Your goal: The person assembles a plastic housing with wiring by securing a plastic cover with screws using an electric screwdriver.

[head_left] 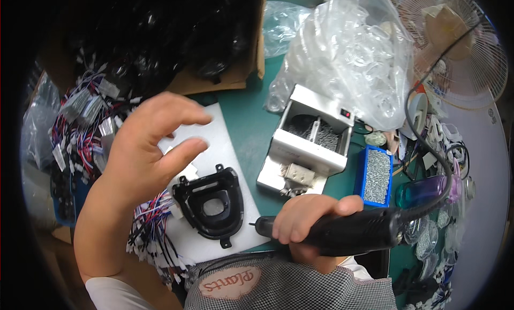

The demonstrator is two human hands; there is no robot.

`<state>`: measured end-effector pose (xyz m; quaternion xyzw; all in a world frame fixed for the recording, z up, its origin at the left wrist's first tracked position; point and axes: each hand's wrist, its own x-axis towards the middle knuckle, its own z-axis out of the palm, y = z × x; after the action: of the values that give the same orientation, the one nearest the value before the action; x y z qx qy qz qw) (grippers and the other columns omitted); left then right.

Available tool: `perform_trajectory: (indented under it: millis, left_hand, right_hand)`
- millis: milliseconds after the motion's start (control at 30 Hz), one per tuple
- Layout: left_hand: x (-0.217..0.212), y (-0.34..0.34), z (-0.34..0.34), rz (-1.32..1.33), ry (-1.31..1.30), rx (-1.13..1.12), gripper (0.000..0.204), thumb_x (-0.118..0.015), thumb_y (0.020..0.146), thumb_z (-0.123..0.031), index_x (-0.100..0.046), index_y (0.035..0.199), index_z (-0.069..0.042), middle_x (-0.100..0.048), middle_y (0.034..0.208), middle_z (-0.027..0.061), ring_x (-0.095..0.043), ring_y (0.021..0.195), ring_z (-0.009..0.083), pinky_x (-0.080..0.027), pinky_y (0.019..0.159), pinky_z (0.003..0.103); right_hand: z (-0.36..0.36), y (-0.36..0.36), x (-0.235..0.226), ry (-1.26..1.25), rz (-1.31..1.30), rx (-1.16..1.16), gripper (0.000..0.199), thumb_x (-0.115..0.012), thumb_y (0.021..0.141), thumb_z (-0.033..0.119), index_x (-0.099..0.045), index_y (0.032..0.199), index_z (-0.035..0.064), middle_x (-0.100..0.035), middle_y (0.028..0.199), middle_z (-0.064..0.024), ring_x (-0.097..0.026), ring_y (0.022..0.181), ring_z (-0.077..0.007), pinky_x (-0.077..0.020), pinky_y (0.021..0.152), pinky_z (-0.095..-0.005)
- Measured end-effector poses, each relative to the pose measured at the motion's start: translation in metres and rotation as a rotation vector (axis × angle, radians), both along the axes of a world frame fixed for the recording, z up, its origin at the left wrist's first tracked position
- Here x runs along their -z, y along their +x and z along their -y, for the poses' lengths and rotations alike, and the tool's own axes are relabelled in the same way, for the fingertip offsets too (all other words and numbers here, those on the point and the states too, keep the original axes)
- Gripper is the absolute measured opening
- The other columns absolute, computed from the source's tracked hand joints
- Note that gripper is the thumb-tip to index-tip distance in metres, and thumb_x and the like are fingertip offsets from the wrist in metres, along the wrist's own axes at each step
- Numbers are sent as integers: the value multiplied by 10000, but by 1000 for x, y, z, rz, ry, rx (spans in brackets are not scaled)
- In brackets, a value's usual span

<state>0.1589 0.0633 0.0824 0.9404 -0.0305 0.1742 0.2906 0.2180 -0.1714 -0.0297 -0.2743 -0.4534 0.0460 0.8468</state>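
My right hand [308, 216] grips a black electric screwdriver [342, 232] lying sideways, its tip pointing left toward a black plastic frame part [211, 203]. That part has a rounded opening and rests on a white mat [225, 144]. My left hand [150, 149] hovers above the mat, raised, fingers spread and curled, holding nothing. A bundle of red, blue and white wires with white connectors [152, 229] lies beside my left forearm, at the mat's left edge.
A white screw feeder machine [310, 141] stands right of the mat, a blue tray of small screws [377, 176] beside it. A cardboard box of black parts [160, 36] sits at the back, a clear plastic bag [348, 47] and a fan [460, 42] at right. More wire harnesses [80, 128] pile at left.
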Motion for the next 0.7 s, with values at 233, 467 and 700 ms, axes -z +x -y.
perform_trajectory:
  millis: [233, 467, 700]
  left_hand:
    - [-33, 132, 89, 508, 357, 337, 151, -719, 755, -97, -684, 899, -69, -637, 875, 78, -598, 878, 268, -468, 778, 381]
    - [-15, 241, 149, 259, 768, 159, 142, -675, 823, -199, -676, 917, -92, -663, 917, 65, -592, 995, 257, -456, 857, 399]
    - [-10, 238, 140, 279, 448, 103, 194, -670, 834, -200, -646, 1000, -103, -658, 912, 102, -622, 898, 264, -484, 781, 375]
  right_hand:
    - [9, 12, 2, 27, 88, -54, 735, -765, 785, 109, -286, 1340, 60, -589, 802, -164, -587, 648, -277, -535, 608, -433]
    - [6, 18, 3, -1, 93, 7, 799, -812, 743, 239, -353, 1375, 72, -604, 834, -114, -617, 684, -214, -515, 590, -324]
    - [4, 13, 7, 53, 84, 72, 774, -805, 753, 280, -370, 1350, 50, -605, 806, -125, -603, 630, -201, -489, 533, -302]
